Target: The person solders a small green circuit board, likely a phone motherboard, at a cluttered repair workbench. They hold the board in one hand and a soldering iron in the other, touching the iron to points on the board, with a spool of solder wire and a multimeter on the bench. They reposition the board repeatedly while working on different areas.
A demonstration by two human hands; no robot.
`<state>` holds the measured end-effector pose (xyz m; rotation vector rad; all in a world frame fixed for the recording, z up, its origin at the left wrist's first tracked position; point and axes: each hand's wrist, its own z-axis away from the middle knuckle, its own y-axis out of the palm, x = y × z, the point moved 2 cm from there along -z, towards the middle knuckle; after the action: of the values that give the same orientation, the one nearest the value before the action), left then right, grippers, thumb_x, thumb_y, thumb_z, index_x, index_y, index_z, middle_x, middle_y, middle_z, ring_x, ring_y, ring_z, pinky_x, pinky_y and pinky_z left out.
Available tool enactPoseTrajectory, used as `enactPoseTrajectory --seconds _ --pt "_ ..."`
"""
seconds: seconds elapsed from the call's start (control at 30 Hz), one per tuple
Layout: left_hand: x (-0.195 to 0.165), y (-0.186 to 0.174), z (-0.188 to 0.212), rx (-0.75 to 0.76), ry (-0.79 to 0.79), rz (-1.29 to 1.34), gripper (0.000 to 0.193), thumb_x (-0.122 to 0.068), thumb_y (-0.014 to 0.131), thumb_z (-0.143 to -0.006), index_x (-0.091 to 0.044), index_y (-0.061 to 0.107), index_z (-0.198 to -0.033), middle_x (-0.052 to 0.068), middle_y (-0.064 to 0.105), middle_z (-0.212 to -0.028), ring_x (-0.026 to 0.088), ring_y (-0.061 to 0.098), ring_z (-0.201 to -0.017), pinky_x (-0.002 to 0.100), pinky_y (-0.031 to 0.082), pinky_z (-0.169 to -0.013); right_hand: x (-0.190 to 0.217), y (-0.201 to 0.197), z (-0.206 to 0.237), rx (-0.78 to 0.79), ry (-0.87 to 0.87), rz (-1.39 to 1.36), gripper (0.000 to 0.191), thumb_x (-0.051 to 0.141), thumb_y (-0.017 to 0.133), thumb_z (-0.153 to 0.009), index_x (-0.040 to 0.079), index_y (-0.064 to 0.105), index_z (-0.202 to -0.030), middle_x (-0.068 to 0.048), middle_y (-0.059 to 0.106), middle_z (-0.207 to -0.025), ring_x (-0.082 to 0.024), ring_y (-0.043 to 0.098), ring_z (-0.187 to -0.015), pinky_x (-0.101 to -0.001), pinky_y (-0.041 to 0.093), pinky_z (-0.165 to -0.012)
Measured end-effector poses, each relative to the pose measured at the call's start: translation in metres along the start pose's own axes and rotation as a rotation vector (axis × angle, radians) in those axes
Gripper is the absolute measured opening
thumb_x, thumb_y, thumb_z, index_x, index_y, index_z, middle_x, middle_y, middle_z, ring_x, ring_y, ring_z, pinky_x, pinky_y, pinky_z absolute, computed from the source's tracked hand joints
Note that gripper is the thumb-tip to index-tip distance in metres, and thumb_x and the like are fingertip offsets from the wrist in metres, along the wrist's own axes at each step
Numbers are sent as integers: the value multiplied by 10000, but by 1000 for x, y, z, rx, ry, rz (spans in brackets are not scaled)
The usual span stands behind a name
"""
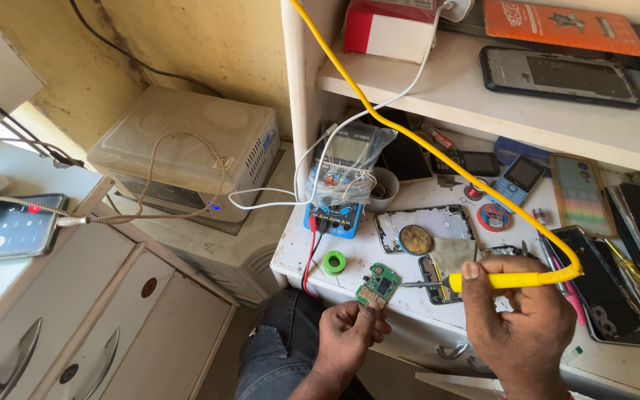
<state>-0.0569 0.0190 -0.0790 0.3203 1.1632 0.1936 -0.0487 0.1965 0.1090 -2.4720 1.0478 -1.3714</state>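
A white table (409,300) is carrying a crowd of phone parts, and under a shelf (483,96) at its back a bagged multimeter (344,178) is standing. An opened phone frame (427,230) is lying near the middle of the table, a green solder spool (334,261) just left of it. The right hand (516,315) is clamped around a yellow soldering iron (512,280), whose cord is looping up past the shelf. The left hand (346,333) is pinching the lower edge of a small green circuit board (378,284), holding it in the air just off the table's front edge. The iron's tip is pointing at the board's right side, very near or touching; I cannot tell which. With the board resting on nothing, a small tremor could be enough to slide the hot tip onto a neighbouring part or the pinching fingers, and the taut cord could be tugging the iron off line.
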Motion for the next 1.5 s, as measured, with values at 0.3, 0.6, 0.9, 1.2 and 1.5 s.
enactPoseTrajectory --seconds 0.3,0.6,0.9,1.2,1.5 --pt "-3 1 0 -1 16 -9 376 -293 644 -993 45 735 -856 88 740 -701 90 608 -574 254 481 -537 -2 2 0 -8 -18 -79 149 76 726 -970 -20 623 -1017 -78 691 -843 -78 637 -733 -213 511 -644" --pt "-6 3 0 -4 13 -23 372 -292 640 -994 39 732 -850 94 746 -706 90 613 -579 255 488 -542 1 1 -4 0 -10 -36 143 85 727 -969 -13 631 -1009 -81 693 -831 -81 640 -714 -213 500 -611" --pt "-5 3 0 13 32 -30 361 -276 628 -1006 32 725 -844 83 740 -706 77 602 -585 245 481 -545 4 1 -3 -8 -39 21 142 88 732 -965 -2 626 -994 -73 699 -829 -83 657 -706 -217 512 -635" --pt "0 1 0 23 71 -22 341 -237 618 -1015 39 718 -842 81 740 -708 72 599 -589 242 487 -551 1 1 1 -7 -30 9 134 82 725 -970 5 624 -1012 -68 703 -826 -78 652 -706 -215 508 -640" --pt "2 1 0 33 89 -24 345 -235 614 -1017 46 719 -846 85 737 -711 74 602 -593 244 496 -560 2 0 2 -10 -45 19 133 81 726 -971 7 623 -1011 -64 699 -828 -76 643 -703 -215 509 -644"
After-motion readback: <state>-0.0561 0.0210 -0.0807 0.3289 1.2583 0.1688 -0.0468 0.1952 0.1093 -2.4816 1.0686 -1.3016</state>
